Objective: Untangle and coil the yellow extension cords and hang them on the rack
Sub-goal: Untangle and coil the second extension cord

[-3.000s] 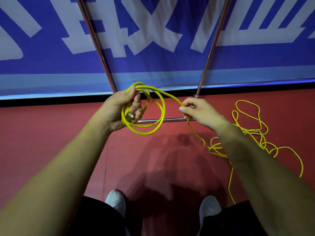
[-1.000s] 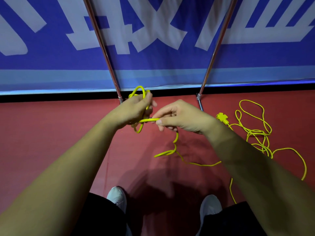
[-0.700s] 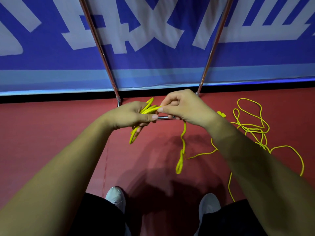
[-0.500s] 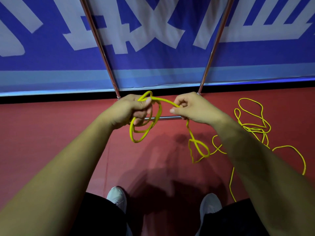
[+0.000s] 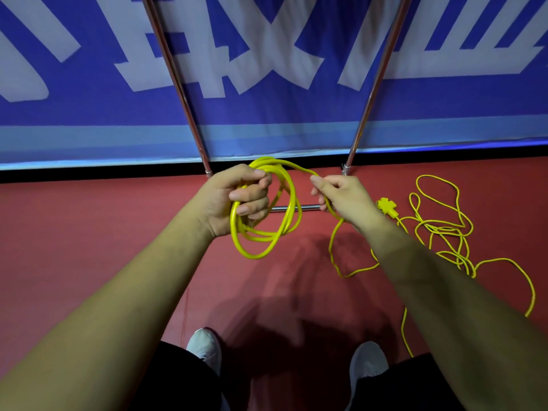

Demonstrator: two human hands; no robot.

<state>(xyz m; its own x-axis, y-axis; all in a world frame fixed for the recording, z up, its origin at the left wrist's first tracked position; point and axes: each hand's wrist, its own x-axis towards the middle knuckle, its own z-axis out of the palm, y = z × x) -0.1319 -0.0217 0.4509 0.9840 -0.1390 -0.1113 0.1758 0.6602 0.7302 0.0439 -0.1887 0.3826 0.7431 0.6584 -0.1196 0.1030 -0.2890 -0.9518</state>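
Red floor (image 5: 89, 232) backs thin yellow cord (image 5: 252, 257), half-coiled.

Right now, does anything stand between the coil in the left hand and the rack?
Nothing visible: the left hand holds the coil before the rack. Uncoiled cord runs through the right hand to a tangle on the floor.

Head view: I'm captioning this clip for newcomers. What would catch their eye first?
The bright yellow coil, centre frame, gripped in the left hand while the right hand pinches the strand leading to it. Next, the loose cord tangled on the red floor at right, its plug just beyond the right hand. Behind, a blue banner with big white characters fills the top.
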